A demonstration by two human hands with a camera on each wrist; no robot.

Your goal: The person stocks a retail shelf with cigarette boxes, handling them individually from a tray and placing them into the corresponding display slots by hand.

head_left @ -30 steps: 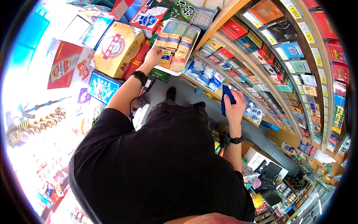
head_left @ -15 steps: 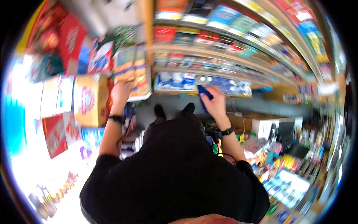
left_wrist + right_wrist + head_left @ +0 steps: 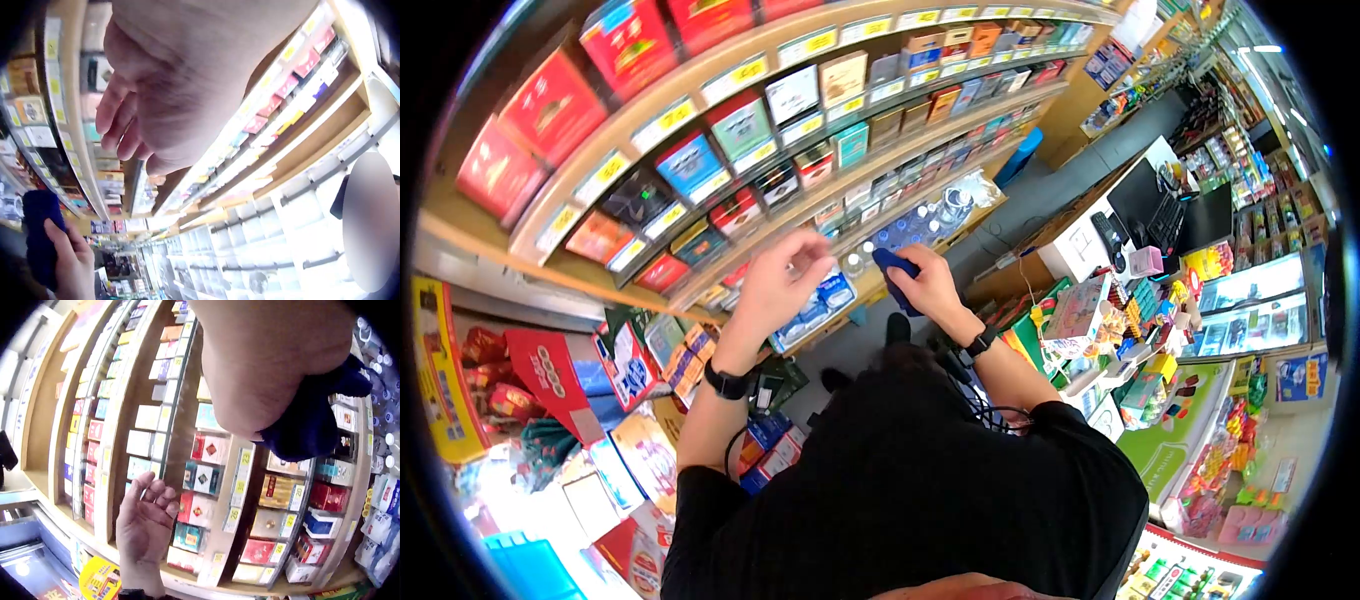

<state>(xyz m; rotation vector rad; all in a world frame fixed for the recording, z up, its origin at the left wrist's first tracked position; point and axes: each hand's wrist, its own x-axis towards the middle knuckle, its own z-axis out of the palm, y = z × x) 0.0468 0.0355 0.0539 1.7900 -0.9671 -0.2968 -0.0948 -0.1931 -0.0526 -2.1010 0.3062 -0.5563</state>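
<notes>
The right hand grips a dark blue cloth, bunched between thumb and fingers; the left wrist view shows the same cloth at lower left. The left hand is raised before the shelves with its fingers loosely bent and nothing in them. In the right wrist view the left hand's palm faces the camera, near rows of small boxes. Several price tags line the shelf edges. Part of the cloth is hidden behind the right hand in the right wrist view.
Wooden shelves of small boxes run across the upper part. Water bottles and blue-white packs stand low beneath them. A tray of packets lies at left; a desk with a monitor stands at right.
The left hand has left the packets on the tray and lifted toward the shelves, empty. The view has swung right. The right hand still grips the cloth.
</notes>
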